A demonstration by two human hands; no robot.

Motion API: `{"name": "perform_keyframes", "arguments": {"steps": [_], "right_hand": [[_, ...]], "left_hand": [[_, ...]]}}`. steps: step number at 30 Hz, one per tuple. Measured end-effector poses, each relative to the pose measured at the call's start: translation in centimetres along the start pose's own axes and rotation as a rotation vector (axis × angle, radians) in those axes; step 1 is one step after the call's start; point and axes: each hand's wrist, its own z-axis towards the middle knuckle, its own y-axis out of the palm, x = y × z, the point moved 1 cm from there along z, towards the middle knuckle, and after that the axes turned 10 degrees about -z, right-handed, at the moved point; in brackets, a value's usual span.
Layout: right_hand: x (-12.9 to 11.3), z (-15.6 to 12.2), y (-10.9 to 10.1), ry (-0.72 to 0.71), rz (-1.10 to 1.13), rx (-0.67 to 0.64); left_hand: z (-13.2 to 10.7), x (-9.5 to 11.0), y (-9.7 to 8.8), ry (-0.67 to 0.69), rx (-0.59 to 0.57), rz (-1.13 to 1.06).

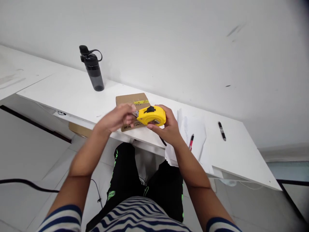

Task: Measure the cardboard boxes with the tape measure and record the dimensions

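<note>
A yellow tape measure point(156, 113) with a black lock button on top is held above the desk. My right hand point(171, 126) wraps round its case from the right side. At the tape's mouth on the left, my left hand point(120, 116) pinches the metal end of the blade; the fingers are slightly blurred. Behind and below both hands a brown cardboard box point(130, 98) lies on the desk, with a strip of yellow tape and some dark writing. The hands and the tape measure hide part of the box.
The white desk point(72, 87) runs along a wall. A dark water bottle point(95, 72) stands at the back left. Loose papers point(190, 124) and a red pen point(191, 141) lie to the right of the box. Farther right is a black pen point(221, 131).
</note>
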Motion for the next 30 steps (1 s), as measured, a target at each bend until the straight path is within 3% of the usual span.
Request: {"name": "perform_keyframes", "arguments": {"steps": [3, 5, 7, 10, 14, 18, 25, 30], "right_hand": [[-0.2, -2.1, -1.5, 0.085, -0.19, 0.125], [-0.6, -3.8, -1.9, 0.164, -0.331, 0.168], [-1.2, -5.2, -1.5, 0.214, -0.459, 0.165], [-2.4, -5.6, 0.0, 0.213, -0.598, 0.103], [-3.3, -3.7, 2.1, 0.205, -0.711, 0.042], [-3.9, -2.2, 2.7, 0.21, -0.744, 0.036], [-4.9, -3.0, 1.9, 0.347, -0.689, 0.032], [-4.7, -3.2, 2.6, 0.318, -0.723, -0.009]], "left_hand": [[4.3, 3.8, -3.8, 0.021, 0.129, 0.195], [7.4, 5.8, -5.3, 0.019, 0.124, 0.31], [9.9, 6.7, -5.5, -0.079, 0.004, 0.389], [12.2, 7.0, -4.2, -0.162, -0.07, 0.434], [13.1, 7.7, -2.8, -0.085, -0.019, 0.306], [13.4, 8.2, -3.9, -0.08, -0.031, 0.193], [14.5, 5.9, -6.6, -0.023, -0.038, 0.321], [15.1, 4.4, -6.9, 0.094, 0.0, 0.576]]}}
